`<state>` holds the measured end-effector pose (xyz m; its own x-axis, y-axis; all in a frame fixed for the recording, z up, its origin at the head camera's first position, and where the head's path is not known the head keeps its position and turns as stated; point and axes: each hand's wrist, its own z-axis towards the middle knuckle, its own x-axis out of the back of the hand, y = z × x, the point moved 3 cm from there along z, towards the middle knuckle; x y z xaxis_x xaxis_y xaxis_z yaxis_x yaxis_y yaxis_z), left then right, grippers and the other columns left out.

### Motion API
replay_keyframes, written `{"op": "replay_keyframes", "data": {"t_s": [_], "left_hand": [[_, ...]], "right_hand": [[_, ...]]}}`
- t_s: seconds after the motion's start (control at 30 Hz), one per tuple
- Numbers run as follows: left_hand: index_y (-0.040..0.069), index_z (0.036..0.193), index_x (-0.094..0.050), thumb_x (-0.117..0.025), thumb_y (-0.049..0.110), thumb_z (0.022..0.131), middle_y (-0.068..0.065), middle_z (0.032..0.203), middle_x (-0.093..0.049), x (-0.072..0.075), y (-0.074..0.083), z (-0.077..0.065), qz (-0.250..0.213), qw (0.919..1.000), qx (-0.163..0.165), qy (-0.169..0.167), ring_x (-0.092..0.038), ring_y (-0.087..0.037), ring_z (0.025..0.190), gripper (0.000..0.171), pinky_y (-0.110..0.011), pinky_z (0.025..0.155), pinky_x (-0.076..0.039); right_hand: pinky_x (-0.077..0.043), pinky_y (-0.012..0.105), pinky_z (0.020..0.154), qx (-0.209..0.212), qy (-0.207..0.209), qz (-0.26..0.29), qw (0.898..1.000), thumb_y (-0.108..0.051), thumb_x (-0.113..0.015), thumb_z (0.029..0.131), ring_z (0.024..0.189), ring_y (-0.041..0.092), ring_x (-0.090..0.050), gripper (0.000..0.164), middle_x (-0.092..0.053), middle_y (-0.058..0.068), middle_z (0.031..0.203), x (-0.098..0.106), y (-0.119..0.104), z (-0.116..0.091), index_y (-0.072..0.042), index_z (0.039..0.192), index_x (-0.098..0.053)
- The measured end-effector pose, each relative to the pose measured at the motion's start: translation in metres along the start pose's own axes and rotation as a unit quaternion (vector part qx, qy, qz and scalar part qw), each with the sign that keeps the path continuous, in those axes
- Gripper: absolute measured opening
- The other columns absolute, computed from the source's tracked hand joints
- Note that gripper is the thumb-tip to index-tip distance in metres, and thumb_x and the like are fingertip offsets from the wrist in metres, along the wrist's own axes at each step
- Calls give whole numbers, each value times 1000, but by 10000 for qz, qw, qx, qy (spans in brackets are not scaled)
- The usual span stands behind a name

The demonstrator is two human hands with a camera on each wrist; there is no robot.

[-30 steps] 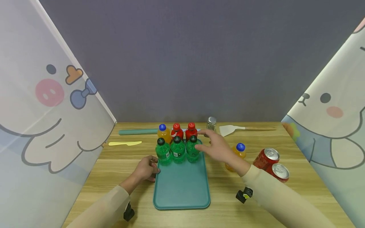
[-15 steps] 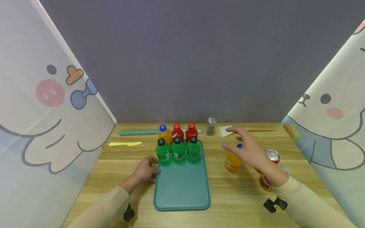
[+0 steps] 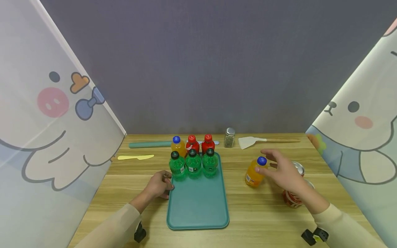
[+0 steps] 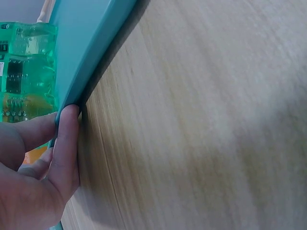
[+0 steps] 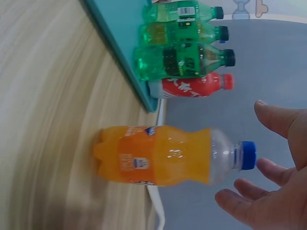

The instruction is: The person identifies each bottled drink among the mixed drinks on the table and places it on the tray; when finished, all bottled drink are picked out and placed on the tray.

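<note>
My left hand [image 3: 159, 183] grips the left rim of a teal tray [image 3: 198, 210]; the left wrist view shows thumb and fingers pinching the edge [image 4: 72, 98]. Three green soda bottles [image 3: 193, 164] stand in a row across the tray, with two red-capped bottles [image 3: 208, 144] and one orange soda bottle [image 3: 179, 147] behind them. Right of the tray, another orange soda bottle [image 3: 253, 175] stands upright on the table. My right hand [image 3: 283, 174] is beside its blue cap [image 5: 248, 155], fingers spread and relaxed, holding nothing.
Red soda cans [image 3: 291, 199] stand partly hidden behind the right forearm. Along the back lie a white spatula [image 3: 248, 141] and a teal rod [image 3: 150, 144], with a spice shaker [image 3: 229, 138] between. A yellow knife [image 3: 135, 156] lies at left. Walls enclose the table.
My right hand has left the rightmost green bottle on the tray and moved right to the separate orange soda bottle. The left hand stays at the tray's rim.
</note>
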<state>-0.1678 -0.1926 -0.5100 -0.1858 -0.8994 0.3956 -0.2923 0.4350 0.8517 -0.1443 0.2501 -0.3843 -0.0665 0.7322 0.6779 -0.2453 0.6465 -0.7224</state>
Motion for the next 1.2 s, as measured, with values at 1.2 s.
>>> {"op": "replay_keyframes", "data": {"t_s": [1.2], "left_hand": [[-7,129,-54,-71,-9,88,-14,91,-59,0,1,-2,-22,10000,17,-5,-67,-22,69,44,-38,52,-63]], "right_hand": [[-61,54,90,-647,244,-398,9968,-27,-85,86,115,46,-66,65,-64,27,131,-23,27,3,0,136,-52]]}}
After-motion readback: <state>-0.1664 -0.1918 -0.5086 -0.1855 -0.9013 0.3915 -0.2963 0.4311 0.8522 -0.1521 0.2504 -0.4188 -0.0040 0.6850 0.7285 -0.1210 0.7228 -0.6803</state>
